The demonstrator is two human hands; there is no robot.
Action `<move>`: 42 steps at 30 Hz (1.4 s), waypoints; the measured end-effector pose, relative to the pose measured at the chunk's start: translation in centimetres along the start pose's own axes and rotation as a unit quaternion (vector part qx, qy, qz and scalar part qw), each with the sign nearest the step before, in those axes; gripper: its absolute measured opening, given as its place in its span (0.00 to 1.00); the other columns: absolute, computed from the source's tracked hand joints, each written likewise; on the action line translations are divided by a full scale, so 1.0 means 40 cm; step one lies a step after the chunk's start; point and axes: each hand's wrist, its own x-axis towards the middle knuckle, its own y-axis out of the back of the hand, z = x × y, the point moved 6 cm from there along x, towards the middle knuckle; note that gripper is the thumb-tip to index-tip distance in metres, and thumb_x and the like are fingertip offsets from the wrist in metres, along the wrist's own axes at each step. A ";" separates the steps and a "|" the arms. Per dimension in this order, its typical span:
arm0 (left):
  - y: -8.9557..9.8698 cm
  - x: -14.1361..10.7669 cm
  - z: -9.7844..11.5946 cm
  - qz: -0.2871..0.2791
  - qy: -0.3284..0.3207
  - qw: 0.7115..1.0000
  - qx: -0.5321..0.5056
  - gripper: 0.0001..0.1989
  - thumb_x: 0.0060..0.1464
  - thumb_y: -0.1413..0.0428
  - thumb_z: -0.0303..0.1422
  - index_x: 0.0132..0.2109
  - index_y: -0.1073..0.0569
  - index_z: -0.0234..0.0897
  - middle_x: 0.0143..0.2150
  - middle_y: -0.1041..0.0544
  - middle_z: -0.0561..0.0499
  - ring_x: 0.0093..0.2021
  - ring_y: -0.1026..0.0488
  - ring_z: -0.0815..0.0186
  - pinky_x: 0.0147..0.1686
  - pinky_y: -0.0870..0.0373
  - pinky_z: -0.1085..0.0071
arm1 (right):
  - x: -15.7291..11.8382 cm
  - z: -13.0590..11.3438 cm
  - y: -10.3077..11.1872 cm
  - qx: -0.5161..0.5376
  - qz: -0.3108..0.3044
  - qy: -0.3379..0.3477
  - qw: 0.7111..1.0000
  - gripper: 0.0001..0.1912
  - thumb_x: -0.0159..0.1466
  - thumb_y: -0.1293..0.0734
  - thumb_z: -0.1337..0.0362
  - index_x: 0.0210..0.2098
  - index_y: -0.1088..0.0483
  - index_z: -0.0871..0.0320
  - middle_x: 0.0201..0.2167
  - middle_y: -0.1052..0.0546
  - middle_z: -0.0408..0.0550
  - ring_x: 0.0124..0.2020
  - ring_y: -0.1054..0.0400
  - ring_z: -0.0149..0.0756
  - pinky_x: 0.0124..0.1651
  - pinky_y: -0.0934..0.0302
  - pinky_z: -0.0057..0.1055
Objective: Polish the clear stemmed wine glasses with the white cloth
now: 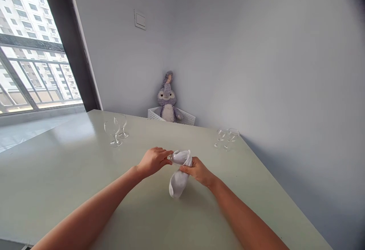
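Over the middle of the pale table, a clear stemmed glass [178,158] lies on its side in the air, its bowl partly wrapped in a white cloth [178,183]. My left hand [155,161] pinches the glass by its stem end, the foot mostly hidden by the fingers. My right hand [198,170] is closed round the cloth at the bowl's rim side, thumb in front. The cloth's lower part hangs down below the glass.
Two clear stemmed glasses stand upright at the left, one nearer [112,129] and one behind [121,122]. Two more glasses [222,134] [233,135] stand at the right, near the edge of the table [71,170]. Behind it, a plush rabbit [167,99] sits in a white basket [188,118].
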 end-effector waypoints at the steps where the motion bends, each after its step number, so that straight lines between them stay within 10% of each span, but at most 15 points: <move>1: -0.012 0.001 -0.003 -0.052 0.023 0.995 -0.080 0.17 0.52 0.51 0.46 0.39 0.27 0.38 0.25 0.30 0.52 0.27 0.35 0.68 0.28 0.40 0.73 | -0.011 -0.017 0.000 -0.046 -0.023 0.005 0.999 0.11 0.51 0.31 0.59 0.31 0.27 0.61 0.19 0.33 0.40 0.22 0.41 0.28 0.25 0.44 0.24; 6: -0.071 -0.021 0.039 -0.274 0.072 0.889 -0.360 0.26 0.53 0.58 0.51 0.25 0.33 0.33 0.20 0.33 0.51 0.19 0.40 0.73 0.22 0.41 0.74 | -0.046 -0.089 0.010 -0.130 -0.087 0.021 0.987 0.09 0.52 0.32 0.62 0.21 0.31 0.62 0.17 0.36 0.38 0.22 0.44 0.26 0.26 0.47 0.25; 11: -0.022 0.001 0.043 -0.019 0.033 0.998 -0.049 0.20 0.57 0.58 0.45 0.42 0.30 0.36 0.34 0.26 0.45 0.35 0.33 0.63 0.37 0.39 0.67 | -0.001 -0.049 0.043 0.014 0.075 -0.016 0.997 0.12 0.51 0.31 0.58 0.27 0.30 0.62 0.18 0.32 0.41 0.20 0.38 0.29 0.20 0.44 0.26; 15: -0.014 -0.002 0.039 0.047 -0.005 0.991 0.123 0.18 0.57 0.57 0.43 0.38 0.28 0.36 0.25 0.30 0.47 0.31 0.34 0.63 0.37 0.41 0.66 | 0.027 0.013 0.031 0.089 0.109 -0.042 0.989 0.14 0.51 0.32 0.57 0.32 0.29 0.62 0.20 0.30 0.42 0.20 0.37 0.28 0.19 0.43 0.24; 20: -0.039 -0.004 -0.003 -0.105 0.078 0.984 -0.120 0.24 0.53 0.57 0.51 0.26 0.31 0.36 0.20 0.36 0.54 0.21 0.43 0.72 0.24 0.46 0.74 | 0.001 -0.021 0.014 -0.109 -0.033 0.024 0.993 0.10 0.54 0.33 0.61 0.33 0.27 0.60 0.23 0.28 0.41 0.26 0.35 0.30 0.30 0.40 0.27; 24: -0.075 -0.030 0.017 -0.294 0.102 0.869 -0.385 0.28 0.51 0.56 0.53 0.31 0.27 0.30 0.16 0.38 0.54 0.18 0.44 0.73 0.21 0.47 0.75 | -0.030 -0.073 0.005 -0.236 -0.081 0.091 0.964 0.06 0.54 0.36 0.65 0.29 0.27 0.57 0.27 0.25 0.42 0.33 0.33 0.36 0.37 0.40 0.31; 27: -0.077 -0.032 0.019 -0.300 0.117 0.827 -0.461 0.31 0.49 0.54 0.54 0.38 0.26 0.27 0.15 0.39 0.55 0.18 0.43 0.73 0.21 0.45 0.74 | -0.030 -0.104 0.021 -0.330 -0.017 0.159 0.930 0.09 0.53 0.39 0.70 0.26 0.27 0.54 0.29 0.24 0.41 0.34 0.32 0.37 0.38 0.40 0.30; 35: -0.052 0.002 -0.059 -0.104 0.210 0.909 -0.346 0.26 0.50 0.54 0.52 0.31 0.26 0.31 0.15 0.39 0.54 0.24 0.37 0.68 0.24 0.42 0.74 | -0.043 -0.157 0.140 -0.498 0.282 0.261 0.777 0.15 0.57 0.42 0.72 0.36 0.27 0.52 0.37 0.23 0.44 0.42 0.33 0.41 0.44 0.44 0.35; 42: -0.064 -0.007 -0.040 -0.100 0.200 0.963 -0.148 0.12 0.48 0.52 0.37 0.23 0.32 0.35 0.19 0.36 0.55 0.20 0.42 0.72 0.22 0.46 0.75 | -0.039 -0.117 -0.067 -0.639 0.060 0.310 0.701 0.24 0.60 0.40 0.53 0.53 0.37 0.55 0.54 0.34 0.51 0.60 0.54 0.50 0.59 0.61 0.50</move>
